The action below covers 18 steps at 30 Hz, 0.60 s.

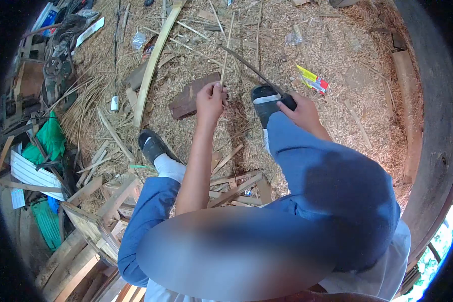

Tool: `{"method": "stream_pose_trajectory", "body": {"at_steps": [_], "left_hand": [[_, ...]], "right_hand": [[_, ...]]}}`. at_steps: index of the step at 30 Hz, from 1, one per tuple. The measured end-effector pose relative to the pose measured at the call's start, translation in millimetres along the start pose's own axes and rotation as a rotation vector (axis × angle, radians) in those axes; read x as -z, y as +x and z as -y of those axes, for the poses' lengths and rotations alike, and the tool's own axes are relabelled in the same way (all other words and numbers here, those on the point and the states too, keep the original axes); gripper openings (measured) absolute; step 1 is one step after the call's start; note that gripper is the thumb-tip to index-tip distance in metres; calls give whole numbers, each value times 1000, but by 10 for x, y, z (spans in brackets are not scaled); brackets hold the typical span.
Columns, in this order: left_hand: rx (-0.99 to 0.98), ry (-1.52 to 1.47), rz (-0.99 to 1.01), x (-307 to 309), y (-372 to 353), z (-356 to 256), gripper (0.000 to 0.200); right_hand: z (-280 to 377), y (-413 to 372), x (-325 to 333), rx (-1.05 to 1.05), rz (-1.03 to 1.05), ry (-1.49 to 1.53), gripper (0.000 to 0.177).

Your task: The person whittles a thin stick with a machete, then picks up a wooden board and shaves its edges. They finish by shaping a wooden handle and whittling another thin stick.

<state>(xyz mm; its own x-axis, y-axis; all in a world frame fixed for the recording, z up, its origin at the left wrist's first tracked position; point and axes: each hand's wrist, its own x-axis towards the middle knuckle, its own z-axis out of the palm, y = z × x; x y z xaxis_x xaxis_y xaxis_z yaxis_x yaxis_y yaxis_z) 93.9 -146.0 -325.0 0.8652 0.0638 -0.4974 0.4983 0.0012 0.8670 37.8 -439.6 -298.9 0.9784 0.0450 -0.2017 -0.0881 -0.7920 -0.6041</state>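
Observation:
My left hand (209, 104) is closed in a pinch round a thin wooden strip (228, 50), which points up and away from me. My right hand (305, 115) grips the black handle of a long knife (256, 71). Its narrow dark blade runs forward and to the left, its tip close to the strip in this view. Beneath my left hand lies a reddish-brown wood block (186, 99) on the ground. The right shoe (265, 103) is just under the knife handle.
Shavings cover the ground (347, 45). A long pale slat (156, 65) lies ahead left, near a bundle of thin sticks (83, 103). A wooden frame (93, 221) stands at lower left. A yellow-red wrapper (313, 79) lies right. A thick beam (440, 131) borders the right.

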Motion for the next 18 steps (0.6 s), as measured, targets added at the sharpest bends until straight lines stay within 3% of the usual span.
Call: {"method": "stream_pose_trajectory", "body": {"at_steps": [11, 18], "left_hand": [[210, -20, 56, 308, -346, 66, 34], [163, -194, 237, 323, -637, -553, 49]], "right_hand": [[164, -40, -32, -99, 185, 23, 41], [93, -59, 14, -182, 117, 132, 41]]}}
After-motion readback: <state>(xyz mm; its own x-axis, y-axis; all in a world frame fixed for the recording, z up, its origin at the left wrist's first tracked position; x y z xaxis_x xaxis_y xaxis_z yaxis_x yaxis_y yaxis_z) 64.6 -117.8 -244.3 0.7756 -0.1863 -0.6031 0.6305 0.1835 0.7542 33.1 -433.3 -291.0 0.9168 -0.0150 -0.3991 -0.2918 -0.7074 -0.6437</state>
